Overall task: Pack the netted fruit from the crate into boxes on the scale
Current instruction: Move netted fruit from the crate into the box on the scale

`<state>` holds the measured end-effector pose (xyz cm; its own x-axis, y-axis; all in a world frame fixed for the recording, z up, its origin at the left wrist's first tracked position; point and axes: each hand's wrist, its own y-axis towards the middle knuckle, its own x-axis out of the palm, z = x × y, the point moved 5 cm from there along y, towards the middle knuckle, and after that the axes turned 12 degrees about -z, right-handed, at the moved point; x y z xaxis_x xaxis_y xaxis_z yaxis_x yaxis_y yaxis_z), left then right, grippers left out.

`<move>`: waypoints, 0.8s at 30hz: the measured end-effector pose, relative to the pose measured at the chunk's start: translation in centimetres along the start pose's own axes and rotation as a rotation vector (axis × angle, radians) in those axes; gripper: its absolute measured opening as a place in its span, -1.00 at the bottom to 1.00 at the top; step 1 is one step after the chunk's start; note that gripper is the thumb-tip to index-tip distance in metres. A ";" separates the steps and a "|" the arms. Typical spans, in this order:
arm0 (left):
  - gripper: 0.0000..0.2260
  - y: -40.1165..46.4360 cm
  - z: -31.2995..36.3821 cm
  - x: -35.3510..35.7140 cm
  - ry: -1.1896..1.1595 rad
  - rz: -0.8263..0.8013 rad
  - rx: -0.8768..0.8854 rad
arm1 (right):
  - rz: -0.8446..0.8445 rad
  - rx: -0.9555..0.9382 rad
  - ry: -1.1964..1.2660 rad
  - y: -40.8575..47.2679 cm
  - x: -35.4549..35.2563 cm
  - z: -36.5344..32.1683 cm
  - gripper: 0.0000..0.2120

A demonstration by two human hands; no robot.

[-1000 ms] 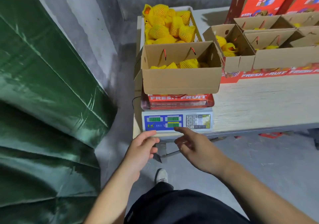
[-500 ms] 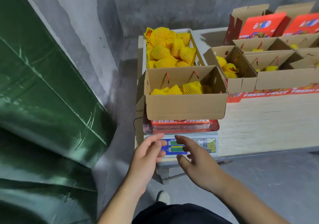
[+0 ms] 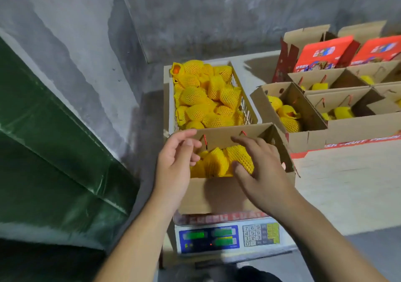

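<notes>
Netted fruit (image 3: 219, 162) under my grips: yellow, diamond mesh pattern. Box (image 3: 217, 195) at centre: plain brown, red-and-black cord handles. Scale (image 3: 227, 237) at bottom: blue panel, green displays, yellow keys. Boxes at upper right (image 3: 321, 53): red lids. Sheet (image 3: 54, 151) at left: green.

Bare forearms, no sleeves — dark trousers (image 3: 258, 274) (bottom edge), no gloves.
</notes>
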<state>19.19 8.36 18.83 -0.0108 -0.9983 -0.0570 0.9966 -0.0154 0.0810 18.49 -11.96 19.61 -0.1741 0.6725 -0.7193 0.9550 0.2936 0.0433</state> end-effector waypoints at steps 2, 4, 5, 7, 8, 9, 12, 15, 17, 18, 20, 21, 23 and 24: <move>-0.78 3.1 1.0 0.5 0.018 -0.012 -0.004 | -0.032 -0.037 -0.017 3.4 -2.4 0.7 -0.51; -0.79 6.5 1.5 1.1 0.074 -0.062 -0.038 | -0.076 -0.034 -0.078 7.7 -4.3 2.4 -0.54; -0.79 8.3 1.6 1.4 0.111 -0.089 -0.049 | -0.115 -0.010 -0.129 10.1 -5.1 3.5 -0.53; -0.79 11.6 1.4 1.8 0.204 -0.144 -0.070 | -0.286 0.068 -0.276 15.1 -6.1 5.9 -0.46; -0.78 13.4 1.0 2.0 0.265 -0.162 -0.065 | -0.399 0.113 -0.373 17.6 -6.1 7.3 -0.42; -0.77 15.0 0.4 2.0 0.333 -0.171 -0.058 | -0.508 0.149 -0.465 20.0 -5.8 8.8 -0.39; -0.76 19.8 -2.8 2.1 0.468 -0.187 -0.095 | -0.616 0.120 -0.602 26.6 -4.2 11.6 -0.37; -0.75 24.2 -6.5 2.4 0.579 -0.200 -0.147 | -0.553 0.019 -0.685 31.3 -2.1 14.7 -0.26; -0.77 26.7 -8.8 3.2 0.823 -0.271 -0.156 | -0.563 -0.001 -0.745 33.0 -1.1 17.5 -0.06; -0.74 27.7 -9.8 3.5 0.999 -0.310 -0.133 | -0.549 0.000 -0.755 33.5 -0.6 18.7 0.02; -0.63 29.5 -11.2 4.3 1.304 -0.360 -0.049 | -0.455 -0.009 -0.789 34.0 0.2 20.0 0.05; -0.54 30.5 -11.5 4.5 1.411 -0.373 -0.038 | -0.410 -0.026 -0.824 34.2 0.6 20.1 -0.01; -0.39 32.7 -12.2 3.7 1.571 -0.378 -0.142 | -0.385 -0.047 -0.874 34.4 1.0 20.2 -0.17; -0.36 33.5 -12.5 3.1 1.629 -0.377 -0.229 | -0.385 -0.043 -0.869 34.4 0.9 20.2 -0.25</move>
<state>53.57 5.49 8.90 -0.2900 0.1535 -0.9446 0.9505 -0.0687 -0.3029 55.99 -14.98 6.42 -0.2193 -0.2110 -0.9526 0.8564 0.4261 -0.2915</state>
